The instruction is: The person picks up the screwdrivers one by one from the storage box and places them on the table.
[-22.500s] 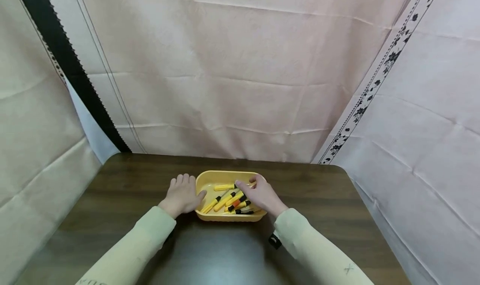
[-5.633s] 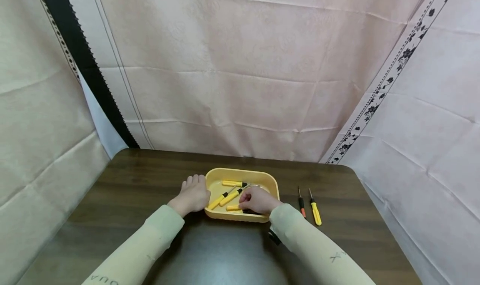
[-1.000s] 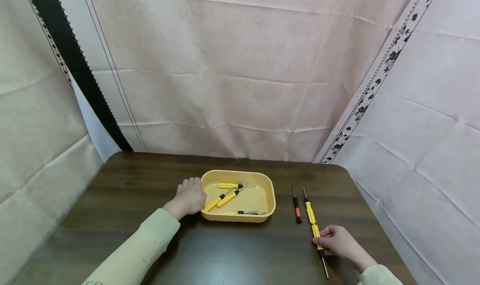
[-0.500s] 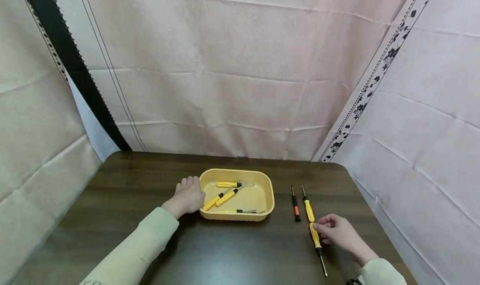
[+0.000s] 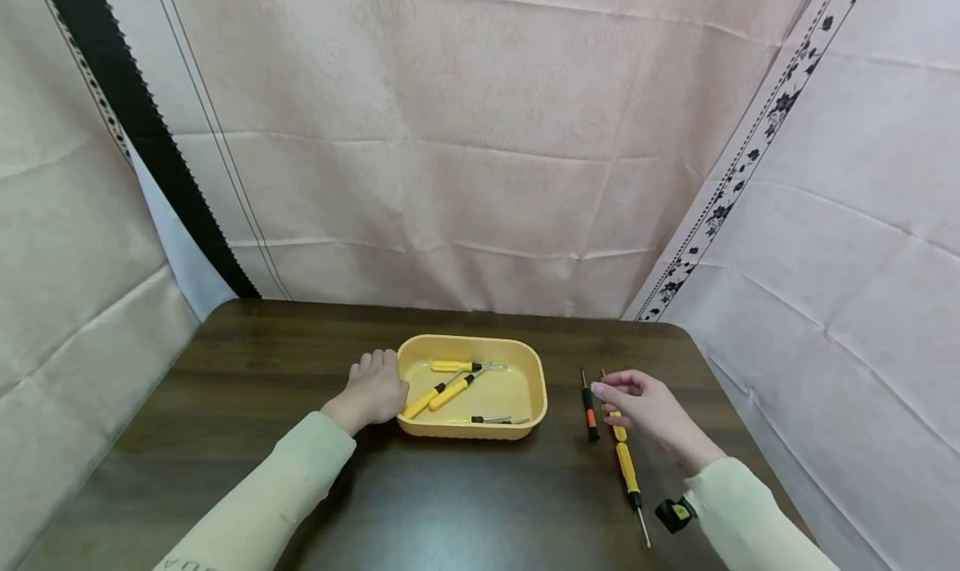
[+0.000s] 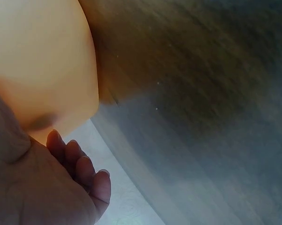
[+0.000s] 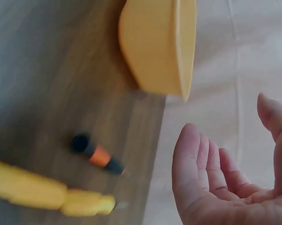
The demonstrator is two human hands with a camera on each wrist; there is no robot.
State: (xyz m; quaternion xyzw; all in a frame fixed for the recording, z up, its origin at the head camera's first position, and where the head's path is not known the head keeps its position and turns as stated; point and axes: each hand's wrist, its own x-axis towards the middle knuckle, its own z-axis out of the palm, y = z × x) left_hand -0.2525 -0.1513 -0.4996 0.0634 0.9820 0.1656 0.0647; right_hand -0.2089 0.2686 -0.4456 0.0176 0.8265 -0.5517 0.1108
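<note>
My left hand [image 5: 369,393] holds the left end of the yellow tray [image 5: 536,394]; its thumb passes behind the wall, and the fingers hang loosely outside in the left wrist view. Several yellow-handled screwdrivers [image 5: 453,390] lie in the tray. On its right, a black-and-orange screwdriver [image 5: 590,417] rests on the table. Beside that, one yellow screwdriver [image 5: 619,433] lies partly under my right hand [image 5: 647,408], and another yellow screwdriver [image 5: 627,468] lies end to end with it, tip toward me. Thumb and fingers of the right hand [image 7: 225,187] are apart, holding nothing.
A dark wooden table [image 5: 465,504] carries everything. Pale cloth [image 5: 480,179] hangs behind the table and along both sides. A small black device [image 5: 675,514] sits at my right wrist.
Over the longer span, screwdrivers have gone from the tray to the table at right. In the last second, my right hand let go of the nearer yellow screwdriver and moved forward and left.
</note>
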